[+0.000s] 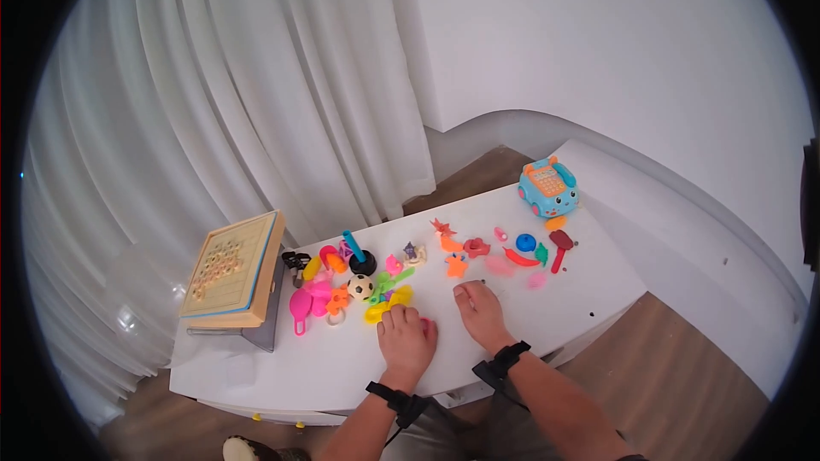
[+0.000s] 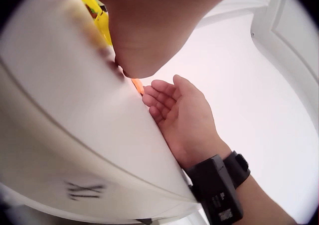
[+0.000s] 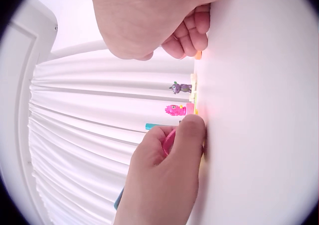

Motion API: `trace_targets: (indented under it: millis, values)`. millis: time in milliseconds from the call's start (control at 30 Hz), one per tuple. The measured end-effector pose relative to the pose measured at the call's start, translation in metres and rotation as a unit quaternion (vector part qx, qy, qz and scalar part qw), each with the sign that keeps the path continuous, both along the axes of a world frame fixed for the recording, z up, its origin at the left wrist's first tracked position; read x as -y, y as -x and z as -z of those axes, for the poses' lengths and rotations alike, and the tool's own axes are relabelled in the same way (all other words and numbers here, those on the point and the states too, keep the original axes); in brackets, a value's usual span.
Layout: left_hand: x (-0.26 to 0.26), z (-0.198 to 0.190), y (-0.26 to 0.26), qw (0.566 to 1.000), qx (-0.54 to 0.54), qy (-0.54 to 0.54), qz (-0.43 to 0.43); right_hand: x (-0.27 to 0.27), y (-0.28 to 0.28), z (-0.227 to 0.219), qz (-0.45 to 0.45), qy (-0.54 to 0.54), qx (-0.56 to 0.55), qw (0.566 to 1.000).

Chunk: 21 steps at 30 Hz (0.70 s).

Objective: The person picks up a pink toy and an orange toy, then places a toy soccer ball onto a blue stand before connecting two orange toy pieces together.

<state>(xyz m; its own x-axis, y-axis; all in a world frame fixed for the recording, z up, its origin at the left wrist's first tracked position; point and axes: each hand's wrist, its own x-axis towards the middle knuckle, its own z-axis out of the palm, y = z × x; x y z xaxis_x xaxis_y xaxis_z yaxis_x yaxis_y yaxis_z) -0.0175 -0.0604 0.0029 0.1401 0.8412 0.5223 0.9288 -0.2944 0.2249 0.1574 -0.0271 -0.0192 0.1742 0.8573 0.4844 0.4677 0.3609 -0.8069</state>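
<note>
My left hand (image 1: 407, 343) is low over the front of the white table (image 1: 307, 384), beside the yellow toys (image 1: 376, 313). Between its thumb and curled index finger it pinches a pink toy piece (image 3: 169, 142), of which only a rounded edge shows; the fingers hide the rest. To the right, my right hand (image 1: 483, 314) rests on its side at the tabletop with fingers loosely curled and palm turned toward the left hand. Nothing is in it, as the left wrist view of the right hand (image 2: 187, 118) shows. An orange star-like toy (image 1: 456, 265) lies just beyond it.
At the left a wooden board-game box (image 1: 231, 269) leans on a stand. A soccer ball toy (image 1: 360, 288), pink pan (image 1: 300, 303) and other toys crowd the left middle. A red chili (image 1: 521, 258), blue toy (image 1: 525, 242) and toy phone car (image 1: 548, 188) are at right.
</note>
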Motion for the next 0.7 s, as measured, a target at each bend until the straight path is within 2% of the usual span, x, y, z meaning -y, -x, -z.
trace_targets:
  millis: [67,233,367,433,533,700]
  values:
    - [0.004,-0.005,0.007,0.999,-0.039,0.006,-0.007,0.0,0.0,0.001,-0.001,-0.006,0.001,1.0]
    - [0.0,-0.011,0.017,0.993,-0.104,-0.025,0.047,-0.001,0.0,0.002,0.001,0.011,0.0,1.0]
    - [-0.011,-0.006,0.025,0.994,-0.086,0.011,0.066,-0.002,0.0,0.003,0.003,0.012,0.006,1.0]
    - [-0.01,-0.001,0.029,0.994,-0.051,0.043,0.091,-0.002,0.0,0.004,0.008,0.016,0.013,1.0]
    - [0.001,-0.007,0.036,0.991,-0.059,0.06,0.107,-0.002,-0.001,0.004,-0.001,-0.009,0.018,1.0]
    - [0.018,-0.007,0.06,0.989,-0.069,0.046,0.122,-0.001,-0.002,0.002,-0.006,-0.009,0.014,1.0]
